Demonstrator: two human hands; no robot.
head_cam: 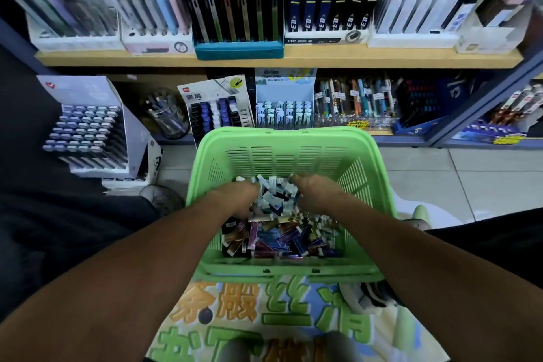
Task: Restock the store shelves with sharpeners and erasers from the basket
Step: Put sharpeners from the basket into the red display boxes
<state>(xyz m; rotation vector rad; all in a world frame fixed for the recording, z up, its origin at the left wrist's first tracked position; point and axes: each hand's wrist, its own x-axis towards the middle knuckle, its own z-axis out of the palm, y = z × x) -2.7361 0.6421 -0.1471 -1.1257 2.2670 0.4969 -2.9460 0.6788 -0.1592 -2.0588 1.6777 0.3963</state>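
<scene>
A green slotted plastic basket (288,156) sits in front of me on a printed sheet. Its bottom is covered with a heap of small wrapped erasers and sharpeners (279,232), pale blue and white at the far side, purple and dark nearer me. Both my hands are down in the heap. My left hand (238,200) has its fingers curled into the pale packets, and my right hand (314,191) is curled into them just to the right. The fingertips of both hands are buried, so what each one holds is hidden.
The lower shelf behind the basket holds an eraser display box (217,109), a pale blue display box (283,106) and racks of pens (355,100). A white tiered display (88,129) stands at the left. Notebooks fill the upper shelf (279,57). Tiled floor (470,179) lies to the right.
</scene>
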